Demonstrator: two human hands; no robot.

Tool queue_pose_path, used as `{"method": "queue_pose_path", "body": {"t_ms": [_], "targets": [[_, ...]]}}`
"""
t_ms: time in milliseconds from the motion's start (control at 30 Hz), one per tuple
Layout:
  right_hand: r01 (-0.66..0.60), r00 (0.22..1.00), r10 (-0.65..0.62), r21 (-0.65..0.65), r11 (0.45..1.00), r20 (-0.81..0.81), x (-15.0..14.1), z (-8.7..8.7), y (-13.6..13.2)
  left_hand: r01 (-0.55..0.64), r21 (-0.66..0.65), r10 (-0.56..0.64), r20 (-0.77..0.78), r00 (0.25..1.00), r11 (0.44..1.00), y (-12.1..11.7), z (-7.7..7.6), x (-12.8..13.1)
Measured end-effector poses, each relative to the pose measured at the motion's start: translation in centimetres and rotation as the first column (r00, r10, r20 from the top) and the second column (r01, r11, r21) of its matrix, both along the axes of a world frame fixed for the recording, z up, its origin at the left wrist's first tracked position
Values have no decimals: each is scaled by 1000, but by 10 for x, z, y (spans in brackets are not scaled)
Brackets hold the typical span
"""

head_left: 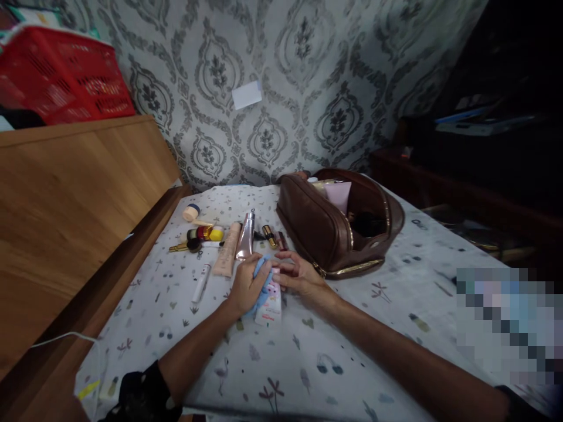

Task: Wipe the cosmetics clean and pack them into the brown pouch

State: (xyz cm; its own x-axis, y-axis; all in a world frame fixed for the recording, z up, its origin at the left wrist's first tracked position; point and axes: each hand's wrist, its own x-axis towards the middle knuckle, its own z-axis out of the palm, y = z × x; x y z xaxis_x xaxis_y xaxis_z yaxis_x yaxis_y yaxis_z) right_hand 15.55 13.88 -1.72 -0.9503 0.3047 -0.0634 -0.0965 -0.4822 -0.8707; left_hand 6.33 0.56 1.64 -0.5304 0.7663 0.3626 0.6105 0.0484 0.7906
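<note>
My left hand [247,285] is closed around a bunched blue cloth [263,274], pressed against a white tube with pink print [269,308]. The fingers of my right hand [302,274] are curled in from the other side, their tips on the tube's upper part. Just beyond my hands lie a peach tube [227,251], a shiny pinkish tube [245,235] and a black and gold lipstick [269,236]. To the left rests a slim white tube [201,283]. A brown cosmetic bag [308,220] stands unzipped behind my right hand, a pale pink tube [338,195] sticking out of it.
On the left of the patterned tablecloth [352,351] are a small cream jar [190,212], a yellow-capped bottle [215,234] and a black and gold brush [189,246]. A wooden panel [88,170] borders the left side, with a red basket [65,73] on top. Wallpaper rises behind.
</note>
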Motion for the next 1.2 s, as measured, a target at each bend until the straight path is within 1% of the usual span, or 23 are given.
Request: {"method": "queue_pose_path", "body": {"t_ms": [67,167,300,400,467,600,633,667,700,767,833,900,967,1067,1133,1200], "targets": [[29,999,-28,33,999,-34,1,4,2,4,1,-4,69,998,1000,0,-2,0],[76,994,-68,91,993,-85,3,9,5,55,-2,-54,204,978,998,-1,-5,0],[121,986,-96,188,975,-137,5,15,8,144,-6,-133,341,931,990,-1,-6,-3],[179,976,-135,280,943,-169,8,21,9,235,-19,-206,420,884,972,-2,-7,-8],[228,967,-174,322,919,-189,11,26,9,288,-65,-228,462,857,955,-4,-8,-11],[270,952,-182,395,878,-246,23,37,9,339,-178,-183,571,800,924,-6,-7,-11],[276,950,-174,438,856,-259,28,39,9,338,-191,-178,567,804,921,-6,-6,-9],[284,949,-167,494,822,-267,33,42,10,336,-202,-181,540,822,920,-6,-4,-7],[291,949,-160,560,776,-271,40,46,11,333,-215,-192,494,848,918,-6,-2,-3],[299,951,-143,690,659,-276,53,53,14,331,-238,-228,374,899,913,-4,4,4],[304,950,-121,775,554,-287,67,63,18,337,-261,-274,251,928,904,-1,11,11],[307,950,-104,818,486,-295,81,72,25,346,-282,-314,153,937,895,4,19,19],[301,953,-100,844,444,-287,95,81,33,368,-314,-355,99,930,875,11,28,27],[285,959,-110,867,409,-263,115,95,46,422,-355,-425,74,902,834,24,43,37],[290,956,-155,867,406,-248,129,104,54,448,-351,-460,53,886,822,35,52,44],[336,939,-221,844,417,-265,141,115,62,465,-327,-484,25,875,823,45,59,48]]}}
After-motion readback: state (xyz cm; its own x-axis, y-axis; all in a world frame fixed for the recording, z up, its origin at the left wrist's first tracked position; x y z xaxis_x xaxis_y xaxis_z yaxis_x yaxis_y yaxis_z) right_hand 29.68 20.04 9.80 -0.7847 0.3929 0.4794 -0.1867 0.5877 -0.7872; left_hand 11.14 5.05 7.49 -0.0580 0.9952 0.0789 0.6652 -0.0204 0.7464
